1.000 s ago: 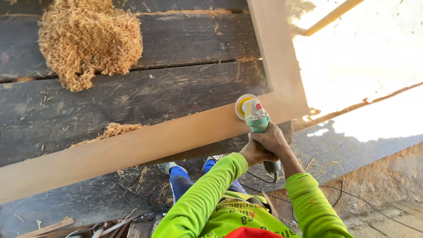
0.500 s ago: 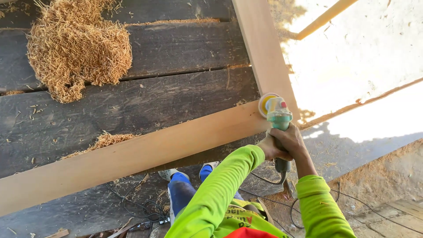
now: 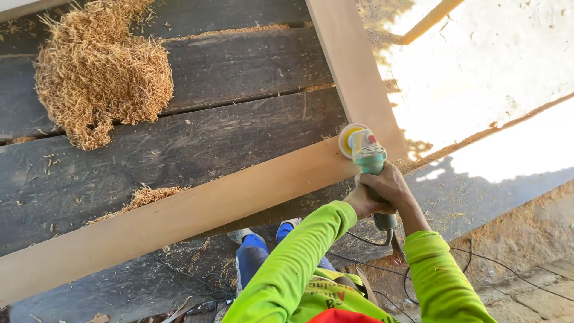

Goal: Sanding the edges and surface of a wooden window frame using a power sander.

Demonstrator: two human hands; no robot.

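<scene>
A teal angle grinder (image 3: 366, 157) with a yellow sanding disc presses on the corner joint of a pale wooden frame (image 3: 197, 203). Both hands grip the grinder's body just below its head. My right hand (image 3: 391, 182) wraps over the top of the handle. My left hand (image 3: 366, 204) holds it from the left side, partly tucked under the right. Both arms wear bright green sleeves. The grinder's rear end and black cord (image 3: 382, 236) hang below my hands.
The frame lies on dark wooden planks (image 3: 227, 131). A large heap of wood shavings (image 3: 101, 90) sits at upper left, a smaller one (image 3: 149, 194) by the rail. Sunlit ground lies to the right. Cables trail on the floor near my blue shoes (image 3: 254, 242).
The view has shifted slightly and the grinder has slid a little along the frame's corner joint. Both hands keep the same hold on it.
</scene>
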